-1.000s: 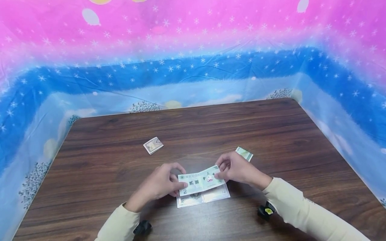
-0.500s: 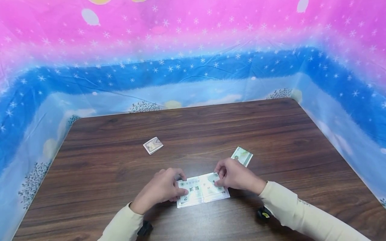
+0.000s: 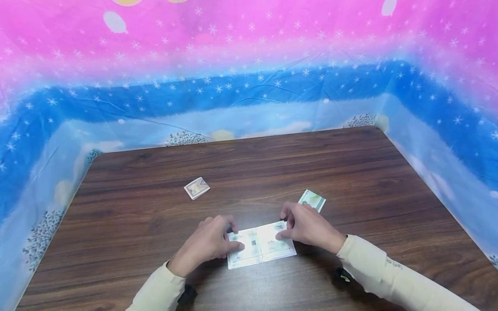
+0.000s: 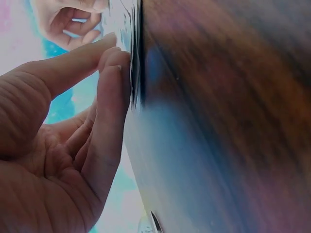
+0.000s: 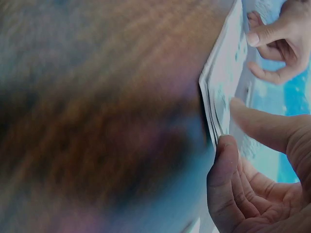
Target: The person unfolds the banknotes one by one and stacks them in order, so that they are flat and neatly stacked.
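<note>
A small stack of pale banknotes (image 3: 268, 248) lies on the table in front of me, its top washed out by glare. My left hand (image 3: 208, 242) holds the left end, thumb on top and fingertips against the edge. At the right end, my right hand (image 3: 309, 224) pinches the upper corner with its thumb over the top note. Layered note edges (image 4: 136, 73) show beside the left fingers in the left wrist view. In the right wrist view, the right index fingertip meets the edge of the stack (image 5: 218, 97). How many notes the fingers grip is hidden.
A folded brownish banknote (image 3: 196, 188) lies farther back on the left. Just beyond my right hand is a green banknote (image 3: 312, 198), partly covered by that hand. The dark wooden table (image 3: 136, 216) backs onto a pink and blue snowflake cloth (image 3: 241, 90).
The top note, held raised and curved above the stack a second ago, has come down flat onto it. Both hands have lowered slightly with it, and more of the green note shows.
</note>
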`<state>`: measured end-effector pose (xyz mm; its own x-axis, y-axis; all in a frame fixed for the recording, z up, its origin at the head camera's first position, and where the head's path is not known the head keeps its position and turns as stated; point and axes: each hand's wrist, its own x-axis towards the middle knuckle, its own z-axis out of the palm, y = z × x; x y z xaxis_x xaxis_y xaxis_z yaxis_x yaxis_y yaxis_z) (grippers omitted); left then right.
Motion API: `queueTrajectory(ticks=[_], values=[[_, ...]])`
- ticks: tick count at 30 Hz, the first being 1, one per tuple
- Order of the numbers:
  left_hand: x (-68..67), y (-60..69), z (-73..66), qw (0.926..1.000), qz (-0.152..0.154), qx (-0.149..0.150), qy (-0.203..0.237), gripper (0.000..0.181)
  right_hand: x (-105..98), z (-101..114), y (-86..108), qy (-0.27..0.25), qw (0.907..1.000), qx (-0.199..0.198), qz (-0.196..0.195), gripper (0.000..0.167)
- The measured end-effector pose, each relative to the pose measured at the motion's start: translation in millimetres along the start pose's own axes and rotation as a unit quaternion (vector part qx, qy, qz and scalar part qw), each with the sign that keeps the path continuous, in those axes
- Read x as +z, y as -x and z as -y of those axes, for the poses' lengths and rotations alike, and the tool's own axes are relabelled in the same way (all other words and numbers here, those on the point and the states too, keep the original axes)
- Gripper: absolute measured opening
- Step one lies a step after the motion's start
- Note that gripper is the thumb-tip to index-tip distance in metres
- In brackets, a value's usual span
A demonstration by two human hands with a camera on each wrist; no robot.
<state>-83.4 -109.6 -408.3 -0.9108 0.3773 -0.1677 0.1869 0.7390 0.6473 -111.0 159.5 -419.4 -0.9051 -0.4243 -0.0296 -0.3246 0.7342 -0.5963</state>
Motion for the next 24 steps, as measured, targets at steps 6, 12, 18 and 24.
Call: queueTrajectory(ticks=[6, 12, 18, 24], values=[[-6.6, -1.2, 4.4, 0.9975, -0.047, 0.0, 0.053, 0.016, -22, -16, -1.5, 0.011, 0.9992, 0.018, -0.035, 0.032], [-11.7, -0.6, 6.6, 0.9948, -0.064, -0.009, 0.079, 0.015, -41, -40, -5.8, 0.057, 0.9936, 0.065, -0.073, 0.03], [-12.6, -2.4, 6.0, 0.9942, -0.065, -0.011, 0.085, 0.015, -46, -58, -6.3, 0.094, 0.9881, 0.079, -0.093, 0.042], [-13.0, -3.1, 5.2, 0.9936, -0.065, -0.009, 0.091, 0.014, -48, -65, -5.7, 0.098, 0.9878, 0.086, -0.085, 0.047]])
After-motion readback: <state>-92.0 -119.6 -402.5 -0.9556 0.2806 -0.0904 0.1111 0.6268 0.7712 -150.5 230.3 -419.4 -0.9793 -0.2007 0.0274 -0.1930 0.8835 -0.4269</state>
